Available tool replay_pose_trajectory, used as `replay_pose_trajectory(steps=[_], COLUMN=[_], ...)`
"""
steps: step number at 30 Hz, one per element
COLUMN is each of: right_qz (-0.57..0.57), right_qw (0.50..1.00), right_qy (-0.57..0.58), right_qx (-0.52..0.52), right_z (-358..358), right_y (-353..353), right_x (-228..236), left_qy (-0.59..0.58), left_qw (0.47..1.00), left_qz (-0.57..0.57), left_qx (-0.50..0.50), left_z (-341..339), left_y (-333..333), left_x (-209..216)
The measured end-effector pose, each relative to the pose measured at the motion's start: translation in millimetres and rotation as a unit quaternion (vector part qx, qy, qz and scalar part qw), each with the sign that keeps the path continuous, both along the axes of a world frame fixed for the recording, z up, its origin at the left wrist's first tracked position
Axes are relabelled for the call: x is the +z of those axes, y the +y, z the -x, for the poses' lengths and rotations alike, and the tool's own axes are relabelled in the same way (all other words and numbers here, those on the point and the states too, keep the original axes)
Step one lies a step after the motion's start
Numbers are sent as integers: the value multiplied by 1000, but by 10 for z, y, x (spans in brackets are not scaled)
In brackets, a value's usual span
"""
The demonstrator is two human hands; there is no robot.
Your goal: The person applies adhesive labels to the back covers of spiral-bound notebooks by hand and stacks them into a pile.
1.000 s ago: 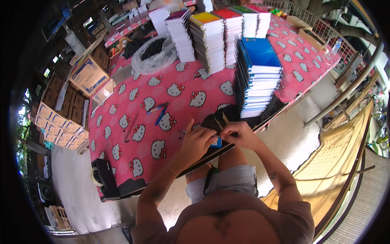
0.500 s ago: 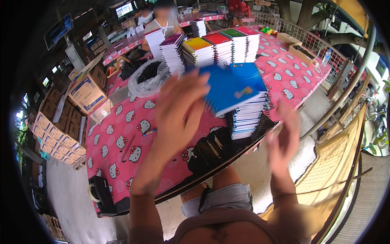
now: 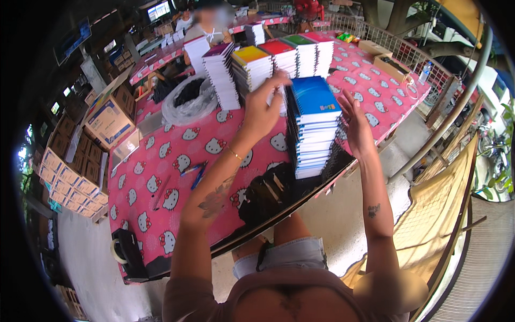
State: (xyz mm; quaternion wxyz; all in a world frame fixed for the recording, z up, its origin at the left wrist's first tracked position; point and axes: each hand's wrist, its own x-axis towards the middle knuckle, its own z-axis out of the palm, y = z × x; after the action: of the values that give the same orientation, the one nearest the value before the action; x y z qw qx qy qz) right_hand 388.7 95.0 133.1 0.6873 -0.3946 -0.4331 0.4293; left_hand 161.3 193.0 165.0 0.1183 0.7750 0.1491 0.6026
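Note:
A tall stack of spiral notebooks (image 3: 315,145) rises near the table's front edge, with a blue-covered notebook (image 3: 315,97) lying on top. My left hand (image 3: 265,104) is at the stack's upper left, fingers stretched toward the top notebook; whether they touch it I cannot tell. On the other side my right hand (image 3: 357,124) is held upright, fingers extended and apart, close to the stack's right edge. Neither hand grips anything. Behind the blue stack stand further notebook stacks with purple (image 3: 219,56), yellow (image 3: 251,55), red (image 3: 277,47), green (image 3: 298,39) and pink covers.
Blue pens (image 3: 198,174) and a black tape dispenser (image 3: 127,255) lie on the pink patterned table (image 3: 214,222). A clear plastic bag (image 3: 177,115) sits further back. Cartons (image 3: 110,115) are piled at the left. Across the table is another person (image 3: 212,35).
The blue notebook that was tilted by my left hand now lies flat on the stack. Both hands have come in to the stack's sides, the right one moving up.

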Motion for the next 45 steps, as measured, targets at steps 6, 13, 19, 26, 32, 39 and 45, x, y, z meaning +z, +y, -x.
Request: replay_pose_trajectory(steps=[6,13,19,26,32,39,45], right_qz=[229,293,258,254,138,64,99], right_qw=[941,910,911,911,829,751,793], right_qy=[223,230,209,91,238,270,268], right_qx=[108,181,245,311,487,598,538], right_z=[-103,-158,-822,-366,-591,-355,-314], right_y=[210,470,977,957,1157,1175,1267], right_x=[-1686,-1860,-2221,-1780,-1849,-1582,-1652], left_qy=[-198,-332,-301,-289,-250,-129,215], left_qw=[667,683,709,737,739,847,823], left_qz=[684,632,634,597,621,493,212], left_qx=[-222,-153,64,128,77,151,481], left_z=[-423,-691,-1065,-832,-721,22,2164], left_y=[-335,-488,-865,-1026,-1272,-1337,-704], left_x=[-1252,-2107,-1854,-1885,-2021,-2199,-1853])
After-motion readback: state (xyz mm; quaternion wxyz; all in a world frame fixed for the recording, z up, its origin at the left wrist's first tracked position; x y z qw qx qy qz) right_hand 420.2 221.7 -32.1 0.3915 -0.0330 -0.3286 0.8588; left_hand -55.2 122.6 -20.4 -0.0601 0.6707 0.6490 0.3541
